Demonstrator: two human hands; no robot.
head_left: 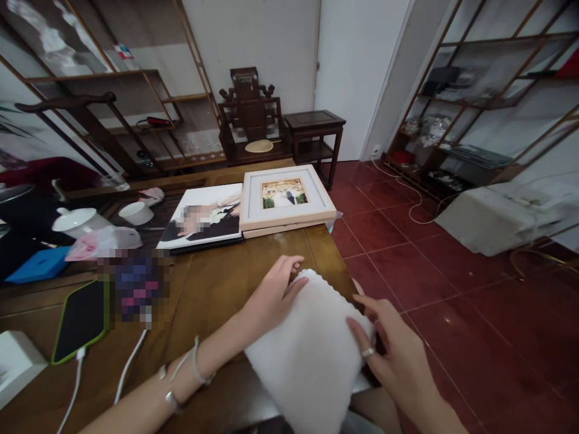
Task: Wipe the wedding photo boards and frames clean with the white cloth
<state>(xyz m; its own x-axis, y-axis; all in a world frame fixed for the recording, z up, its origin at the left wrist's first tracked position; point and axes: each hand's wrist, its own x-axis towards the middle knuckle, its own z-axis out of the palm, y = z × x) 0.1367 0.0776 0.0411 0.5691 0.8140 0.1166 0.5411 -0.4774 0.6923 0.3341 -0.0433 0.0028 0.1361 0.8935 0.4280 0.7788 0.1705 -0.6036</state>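
Observation:
A white cloth lies folded at the near edge of the wooden table, hanging partly over it. My left hand rests on the cloth's far left corner, fingers curled over its edge. My right hand, with a ring on one finger, presses the cloth's right edge with thumb and fingers pinched on it. Beyond the cloth stands a white framed photo stacked on another frame, beside a large photo print.
A phone in a green case on a white cable lies at the left. A white teapot, a cup, a blue box and pink packaging sit further left. Red tiled floor, a dark chair and shelves surround the table.

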